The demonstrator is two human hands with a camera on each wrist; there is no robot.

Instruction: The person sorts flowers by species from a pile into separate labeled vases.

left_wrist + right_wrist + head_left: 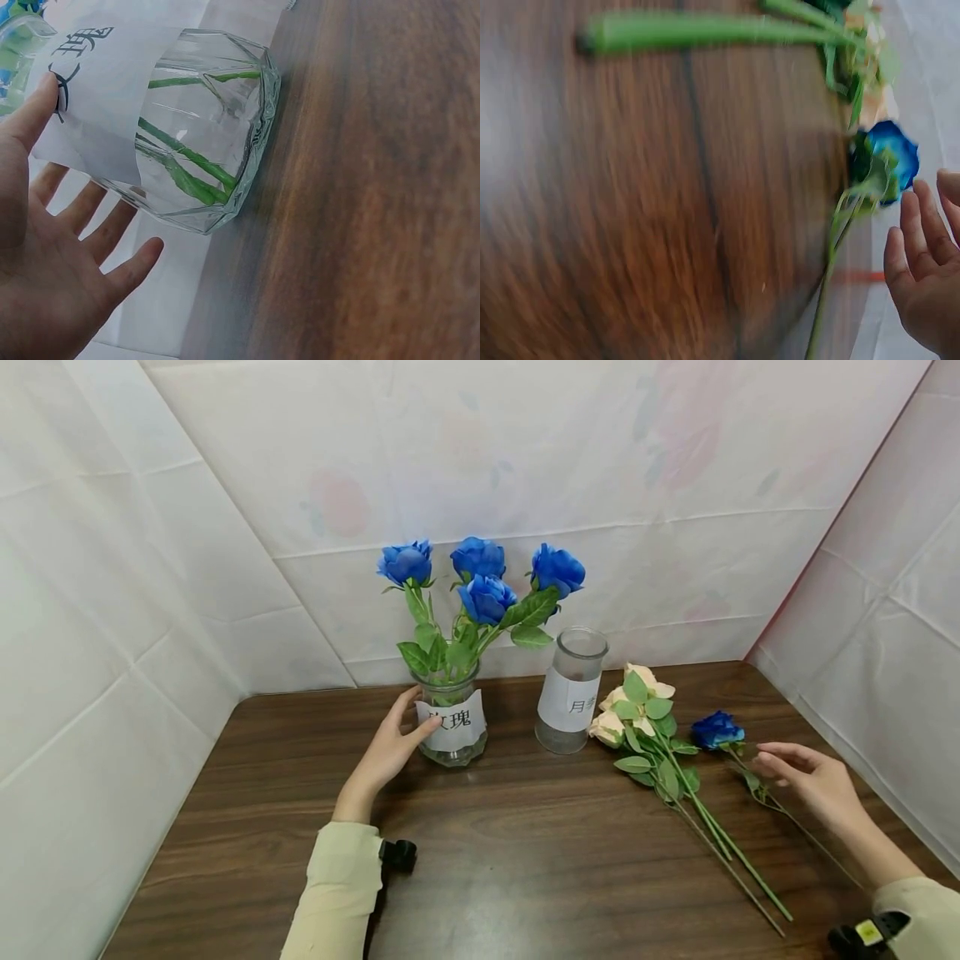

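Observation:
A glass vase (pixel 453 739) with a paper label holds several blue roses (pixel 487 597), and green stems (pixel 187 154) show through its glass. On the vase's left side is my left hand (pixel 386 747), its thumb across the label and its other fingers reaching behind; the little finger stands apart from the glass. A single blue rose (pixel 717 730) lies on the table at the right. My right hand (pixel 813 781) hovers just above that rose's stem, fingers loosely bent and holding nothing. In the right wrist view, its fingertips appear close to the blue bloom (pixel 896 154).
A second labelled glass vase (pixel 570 693) without flowers stands right of the first. Cream roses (pixel 611 727) lie beside it, their long stems pointing toward the front right. White cloth (pixel 480 460) hangs behind and along both sides of the brown wooden table (pixel 510 860).

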